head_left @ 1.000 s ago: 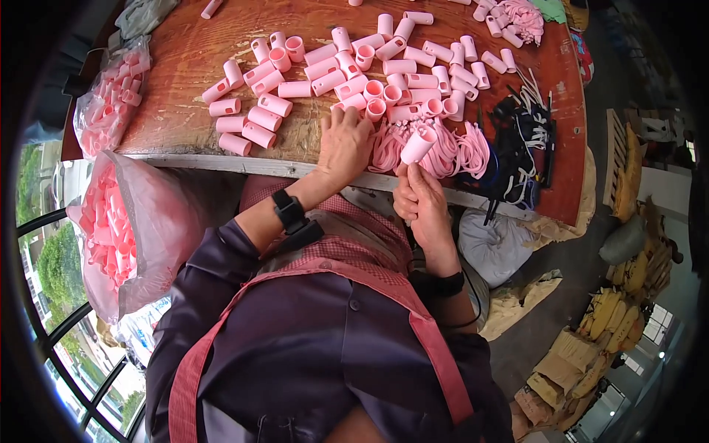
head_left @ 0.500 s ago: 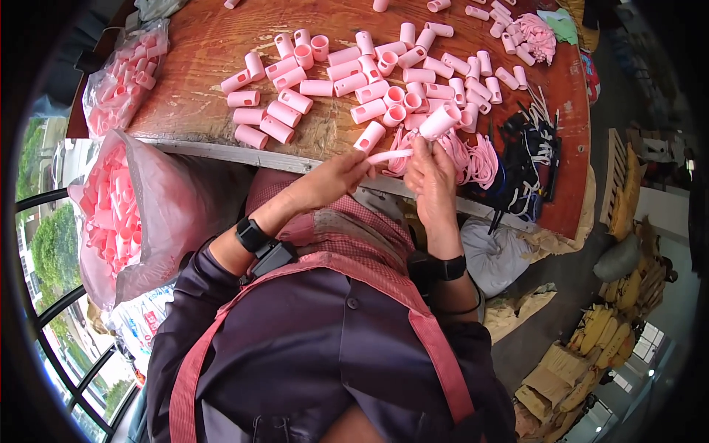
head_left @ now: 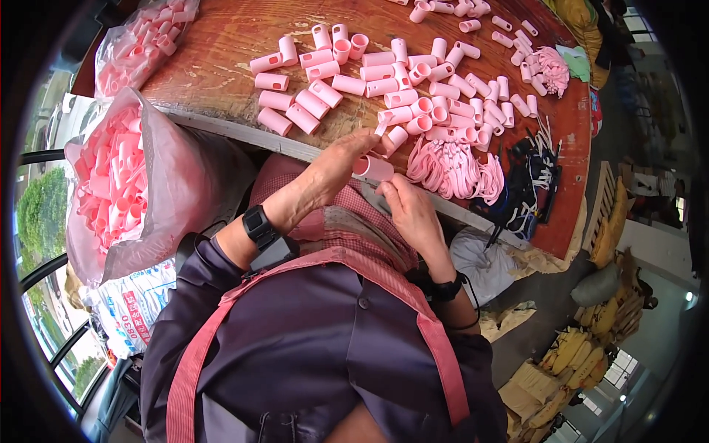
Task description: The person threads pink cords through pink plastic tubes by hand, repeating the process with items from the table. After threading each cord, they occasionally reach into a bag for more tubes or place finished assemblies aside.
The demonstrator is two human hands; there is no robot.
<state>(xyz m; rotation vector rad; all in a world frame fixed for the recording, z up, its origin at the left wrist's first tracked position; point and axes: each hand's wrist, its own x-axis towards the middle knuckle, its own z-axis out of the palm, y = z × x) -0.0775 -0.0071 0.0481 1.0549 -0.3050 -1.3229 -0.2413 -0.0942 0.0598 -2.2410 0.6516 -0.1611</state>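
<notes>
My left hand [head_left: 343, 159] is closed, with a pale pink strap [head_left: 383, 124] standing out from its fingertips over the table edge. Just right of it, a pink plastic tube [head_left: 374, 169] points its open end toward my left hand. The thumb and fingers of my right hand [head_left: 412, 212] pinch the tube's near end. How the strap runs at the tube is hidden by my fingers. Beyond my hands, a bundle of pink straps [head_left: 448, 168] lies by the table's front edge. Many loose pink tubes [head_left: 323, 93] are scattered over the wooden tabletop [head_left: 221, 44].
A large clear bag full of pink tubes [head_left: 114, 177] stands left of the table, and a smaller bag [head_left: 140, 48] lies on its left corner. Dark cords with white laces [head_left: 533, 173] sit right of the straps. Yellow sacks [head_left: 572, 354] are piled at far right.
My right hand has come left and nearer my body with the tube, which has turned toward my left hand. My left hand has risen slightly. The view has shifted a little.
</notes>
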